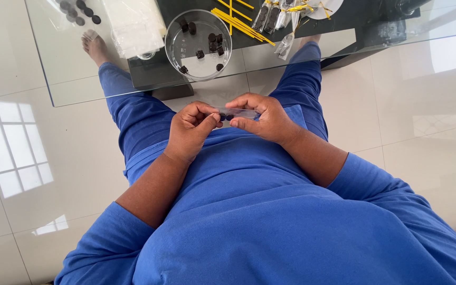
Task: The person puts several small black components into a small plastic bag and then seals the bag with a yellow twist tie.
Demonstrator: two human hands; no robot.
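Observation:
Both my hands are raised over my lap, just short of the glass table's edge. My right hand (266, 119) grips a small clear plastic bag (240, 113) by its right end. Two dark round pieces (226, 117) show inside the bag's left end. My left hand (191, 130) pinches that left end between thumb and fingers. A round clear bowl (175, 50) with several dark round pieces sits on the table straight ahead of my hands.
The glass table (80, 79) also carries yellow twist ties (241, 24), several filled and tied clear bags (273, 16), a stack of clear bags (133, 24) and more dark pieces (80, 11) at the far left. White tiled floor surrounds me.

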